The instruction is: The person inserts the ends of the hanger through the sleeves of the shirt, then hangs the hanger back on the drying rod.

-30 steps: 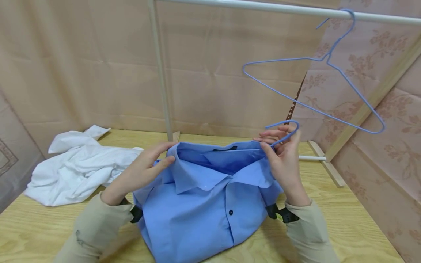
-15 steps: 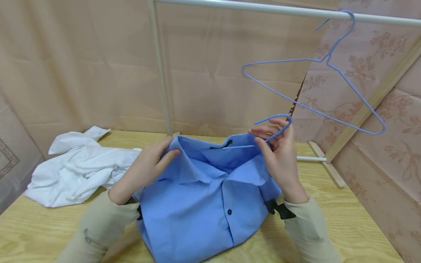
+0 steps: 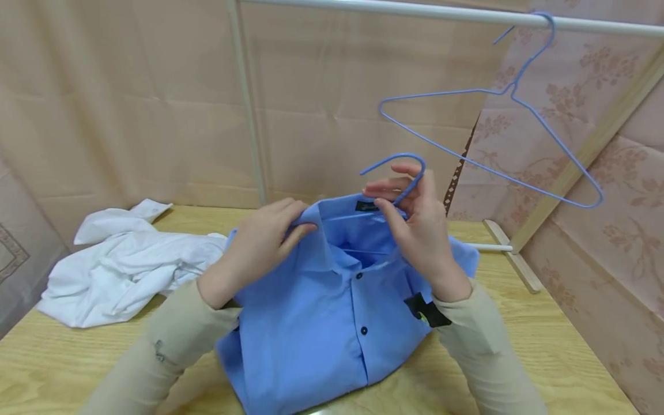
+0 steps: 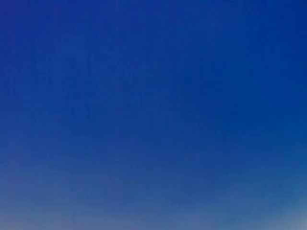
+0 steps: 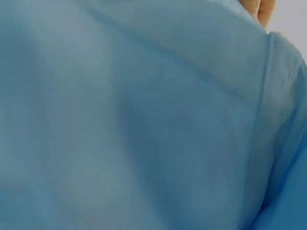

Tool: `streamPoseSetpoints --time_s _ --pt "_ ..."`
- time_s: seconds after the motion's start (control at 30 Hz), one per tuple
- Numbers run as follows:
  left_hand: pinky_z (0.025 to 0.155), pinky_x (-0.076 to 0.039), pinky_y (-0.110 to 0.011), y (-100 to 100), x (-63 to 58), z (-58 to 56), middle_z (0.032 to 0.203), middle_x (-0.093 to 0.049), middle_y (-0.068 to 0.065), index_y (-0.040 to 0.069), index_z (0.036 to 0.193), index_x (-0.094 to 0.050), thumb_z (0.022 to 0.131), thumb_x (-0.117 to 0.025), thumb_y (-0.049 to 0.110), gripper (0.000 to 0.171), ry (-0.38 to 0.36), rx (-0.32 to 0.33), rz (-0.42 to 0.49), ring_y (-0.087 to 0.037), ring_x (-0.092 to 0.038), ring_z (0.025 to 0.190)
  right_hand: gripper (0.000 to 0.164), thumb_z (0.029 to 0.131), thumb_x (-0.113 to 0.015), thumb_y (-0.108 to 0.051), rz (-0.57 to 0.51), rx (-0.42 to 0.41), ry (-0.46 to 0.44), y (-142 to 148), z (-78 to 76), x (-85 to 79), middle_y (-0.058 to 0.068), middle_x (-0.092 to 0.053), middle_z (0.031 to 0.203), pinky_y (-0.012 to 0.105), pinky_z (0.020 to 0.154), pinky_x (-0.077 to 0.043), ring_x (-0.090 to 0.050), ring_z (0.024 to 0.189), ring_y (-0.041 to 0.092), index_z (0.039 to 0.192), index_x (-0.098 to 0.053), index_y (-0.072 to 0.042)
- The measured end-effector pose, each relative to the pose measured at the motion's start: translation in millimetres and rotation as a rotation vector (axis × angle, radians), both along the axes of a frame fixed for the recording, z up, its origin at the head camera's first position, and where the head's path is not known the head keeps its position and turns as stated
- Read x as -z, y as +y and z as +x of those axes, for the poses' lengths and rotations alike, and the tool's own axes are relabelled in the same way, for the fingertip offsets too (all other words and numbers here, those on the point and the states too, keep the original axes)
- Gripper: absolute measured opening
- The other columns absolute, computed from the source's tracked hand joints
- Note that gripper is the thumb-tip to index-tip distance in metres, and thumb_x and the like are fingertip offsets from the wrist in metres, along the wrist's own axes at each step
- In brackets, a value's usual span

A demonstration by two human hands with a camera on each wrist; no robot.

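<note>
A blue button-up shirt (image 3: pixel 306 323) stands bunched up before me, its collar upright. My left hand (image 3: pixel 261 245) pinches the shirt at the left side of the collar, thumb in front. With my right hand (image 3: pixel 420 236) I hold a blue wire hanger (image 3: pixel 402 155) just below its hook, by the back of the collar and its dark label (image 3: pixel 366 206). Most of that hanger is inside the shirt. Only blurred blue fills the left wrist view. Close blue cloth (image 5: pixel 168 120) fills the right wrist view, with fingertips (image 5: pixel 259 9) at its top edge.
Another blue wire hanger (image 3: pixel 519 183) hangs from the white rail (image 3: pixel 394 8) at upper right. A crumpled white garment (image 3: pixel 129 271) lies on the wooden table (image 3: pixel 529 357) at left. The rack's wooden foot (image 3: pixel 513 256) stands at right.
My right hand has moved left and up with the hanger hook. My left hand has shifted right with the collar edge. The collar opening is narrower, and a second button shows.
</note>
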State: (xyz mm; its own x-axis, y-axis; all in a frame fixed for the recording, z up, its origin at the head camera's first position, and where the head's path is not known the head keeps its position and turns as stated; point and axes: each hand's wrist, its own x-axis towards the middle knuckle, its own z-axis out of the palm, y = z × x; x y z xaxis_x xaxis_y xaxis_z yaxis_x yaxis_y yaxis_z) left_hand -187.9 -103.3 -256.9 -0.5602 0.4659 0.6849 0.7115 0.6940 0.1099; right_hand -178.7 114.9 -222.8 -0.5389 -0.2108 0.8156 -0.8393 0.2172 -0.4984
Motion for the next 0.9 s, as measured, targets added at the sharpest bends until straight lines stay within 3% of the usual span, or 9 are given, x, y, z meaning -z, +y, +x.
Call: streamPoseSetpoints --time_s 0.2,0.37,0.5,0.67,0.77,0.83,0.9 --pt "0.054 -0.037 -0.026 8 6.6 -0.7 0.072 -0.049 0.001 0.011 0.082 -0.052 0.084 -0.053 0.027 0.016 -0.021 -0.010 0.039 -0.012 -0.045 0.061 0.043 0.075 -0.053 0.012 0.076 0.010 0.017 -4 0.2 0.9 0.021 -0.058 0.093 0.028 0.071 -0.047 -0.060 0.082 0.025 0.112 -0.031 0.009" --pt "0.054 -0.036 -0.026 4 22.5 -4.0 0.073 -0.050 0.002 0.011 0.088 -0.057 0.083 -0.054 0.027 0.016 -0.040 -0.010 0.113 -0.012 -0.043 0.063 0.049 0.078 -0.055 0.005 0.143 0.033 -0.060 15 -10.1 15.3 0.014 -0.057 0.101 0.030 0.082 -0.042 -0.057 0.090 0.021 0.121 -0.031 -0.001" --pt "0.054 -0.036 -0.024 -3 31.9 -6.4 0.077 -0.050 0.003 0.012 0.094 -0.057 0.083 -0.055 0.026 0.018 -0.072 0.010 0.190 -0.008 -0.042 0.062 0.046 0.083 -0.052 -0.006 0.210 0.077 -0.186 44 -22.4 28.0 0.008 -0.054 0.109 0.034 0.088 -0.036 -0.050 0.101 0.019 0.124 -0.032 -0.009" --pt "0.055 -0.036 -0.024 -11 34.1 -6.6 0.079 -0.050 0.003 0.010 0.092 -0.056 0.081 -0.058 0.019 0.014 -0.094 0.042 0.253 -0.008 -0.042 0.062 0.048 0.086 -0.050 -0.020 0.312 0.037 -0.497 74 -32.2 40.3 0.011 -0.045 0.120 0.041 0.090 -0.032 -0.042 0.110 0.022 0.129 -0.030 -0.010" --pt "0.053 -0.035 -0.023 -12 33.3 -6.3 0.077 -0.049 0.002 0.009 0.092 -0.056 0.080 -0.059 0.017 0.014 -0.088 0.052 0.257 -0.008 -0.041 0.061 0.052 0.084 -0.053 -0.025 0.372 0.021 -0.639 84 -34.6 47.3 0.011 -0.047 0.118 0.037 0.087 -0.036 -0.045 0.106 0.022 0.130 -0.031 -0.011" --pt "0.053 -0.034 -0.023 -12 32.9 -6.2 0.077 -0.049 0.002 0.009 0.091 -0.056 0.080 -0.058 0.017 0.013 -0.084 0.053 0.260 -0.008 -0.041 0.061 0.052 0.081 -0.057 -0.026 0.381 0.031 -0.654 86 -34.2 51.1 0.007 -0.051 0.113 0.031 0.083 -0.038 -0.048 0.101 0.019 0.128 -0.036 -0.013" --pt "0.053 -0.034 -0.023 -12 32.5 -6.2 0.076 -0.049 0.002 0.009 0.090 -0.056 0.081 -0.058 0.017 0.012 -0.084 0.048 0.271 -0.008 -0.041 0.060 0.047 0.078 -0.061 -0.023 0.358 0.045 -0.591 84 -33.3 53.9 0.004 -0.055 0.106 0.026 0.078 -0.040 -0.050 0.096 0.016 0.121 -0.044 -0.012"
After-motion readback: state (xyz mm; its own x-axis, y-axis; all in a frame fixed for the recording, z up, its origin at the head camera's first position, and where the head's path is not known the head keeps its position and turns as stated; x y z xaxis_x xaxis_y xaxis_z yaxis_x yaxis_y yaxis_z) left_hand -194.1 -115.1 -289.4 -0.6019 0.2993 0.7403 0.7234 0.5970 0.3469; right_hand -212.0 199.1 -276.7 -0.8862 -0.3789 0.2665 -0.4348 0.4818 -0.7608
